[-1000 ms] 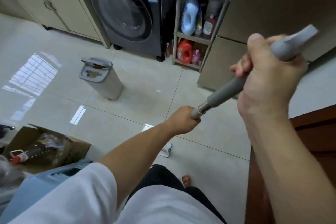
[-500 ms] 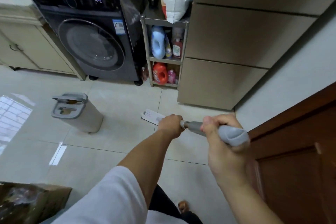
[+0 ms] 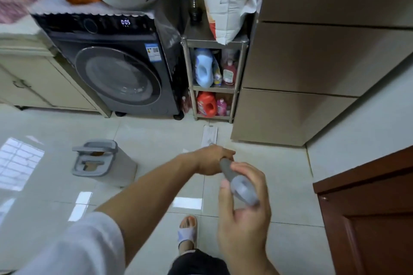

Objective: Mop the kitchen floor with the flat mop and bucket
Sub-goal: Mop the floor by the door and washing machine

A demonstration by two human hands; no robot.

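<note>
1. Mop (image 3: 232, 171) first: it runs from the grey grip near the middle of the view out toward 12 o'clock, where its flat white head (image 3: 209, 135) lies on the tiled floor (image 3: 156, 138), just in front of the metal rack (image 3: 214, 87) and beside the corner of the tall brown cabinet (image 3: 297, 73).
2. Handling, as a judgement: the pole looks light and stiff, so a push from the hands should go straight into the head. The head is thin and flat and should glide easily on the glossy, wet-looking tile; it could catch on the rack legs or the cabinet corner.
3. Where to hold: one hand near the top of the grey grip to steer, the other lower on the pole to press. The rounded grip end looks smooth and may twist in a loose palm.
4. Left hand (image 3: 212, 159): it is at 11 o'clock from the grip end, fingers curled round the pole just below the grey grip, arm stretched forward.
5. Right hand (image 3: 243, 210): it sits at the upper end of the grip, nearest the camera, at about 5 o'clock from the left hand. Its fingers are only loosely curled behind the grip with the thumb up alongside it, so the hold looks light, more a cradle than a clamp.
6. Bucket (image 3: 104, 163): the grey-topped bucket stands on the floor at 9 o'clock from the hands, well apart from the mop head.
7. A sandalled foot (image 3: 187, 232) stands at 6 o'clock, below the hands.
</note>
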